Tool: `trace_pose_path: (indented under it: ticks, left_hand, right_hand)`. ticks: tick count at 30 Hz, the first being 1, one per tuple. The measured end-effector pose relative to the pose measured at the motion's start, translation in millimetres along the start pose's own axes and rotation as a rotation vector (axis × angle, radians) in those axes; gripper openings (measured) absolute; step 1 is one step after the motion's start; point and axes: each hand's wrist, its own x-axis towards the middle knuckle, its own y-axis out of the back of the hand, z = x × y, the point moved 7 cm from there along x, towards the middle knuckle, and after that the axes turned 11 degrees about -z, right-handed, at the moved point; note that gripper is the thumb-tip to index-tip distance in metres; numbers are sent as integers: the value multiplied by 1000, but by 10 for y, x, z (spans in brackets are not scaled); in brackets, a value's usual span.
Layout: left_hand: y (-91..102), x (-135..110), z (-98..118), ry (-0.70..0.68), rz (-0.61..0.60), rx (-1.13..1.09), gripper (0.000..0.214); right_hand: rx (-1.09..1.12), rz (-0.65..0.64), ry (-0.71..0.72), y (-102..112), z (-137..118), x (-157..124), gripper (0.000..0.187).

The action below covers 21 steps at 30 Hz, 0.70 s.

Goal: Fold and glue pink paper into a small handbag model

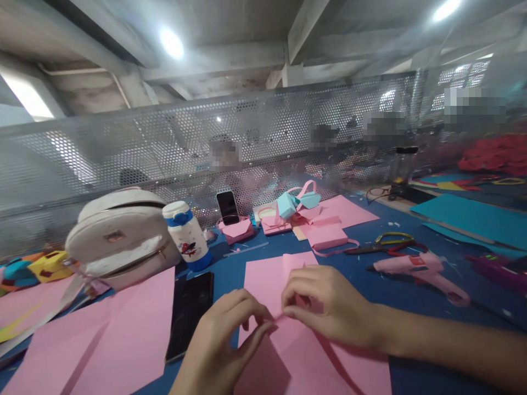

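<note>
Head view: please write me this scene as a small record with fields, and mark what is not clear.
Left hand: fingertips at the middle of a pink sheet; firm pinch unclear
Right hand: fingertips at the same sheet, close to the left hand's; firm pinch unclear
Surface: blue table
Right side: pink glue gun, with scissors beyond it
Left side: dark flat device, another pink sheet
Behind: white bottle beside a pale bag; upright phone
</note>
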Motion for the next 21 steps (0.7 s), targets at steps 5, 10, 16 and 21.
trace_pose_path:
  ticks: [5,10,16,21]
  left_hand:
    - [52,21,79,-17,-17,148,13]
    - [42,-15,114,-67,1,253,17]
    - [33,-51,111,-85,-5,296,17]
    - [56,-54,153,-101,8,315,18]
  right_hand:
    - [-135,1,111,2,-105,-16,14]
    - [-136,19,92,4,-111,-28,13]
    - [-60,52,60,24,-106,-14,10]
    - [30,65,22,40,-82,-4,8]
